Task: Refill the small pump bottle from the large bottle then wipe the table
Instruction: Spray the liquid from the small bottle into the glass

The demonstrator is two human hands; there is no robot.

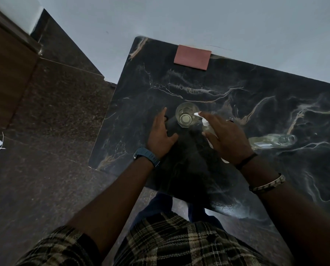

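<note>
Head view looked down on a dark, glossy marble-patterned surface [208, 89] veined in pale white and tan, with rounded corners. Near its far edge lay a flat, rectangular pink cloth [192, 57]. A clear, round glass [186, 115] with thick walls stood upright at the middle. Just right of it, the small pump bottle [207, 127], clear-bodied with a white pump head whose nozzle pointed toward the glass rim, sat under the right hand [226, 138]. That hand's fingers were spread and fairly straight over the bottle, thumb on its near side; whether they actually gripped it could not be told. The left hand [161, 135] hovered or rested just left of the glass, fingers loosely spread, holding nothing, with a blue watch on its wrist. The large bottle [273, 142], transparent, uncapped and holding a little pale liquid, lay on its side well to the right, its open neck pointing right. Both forearms reached forward from plaid sleeves.
</note>
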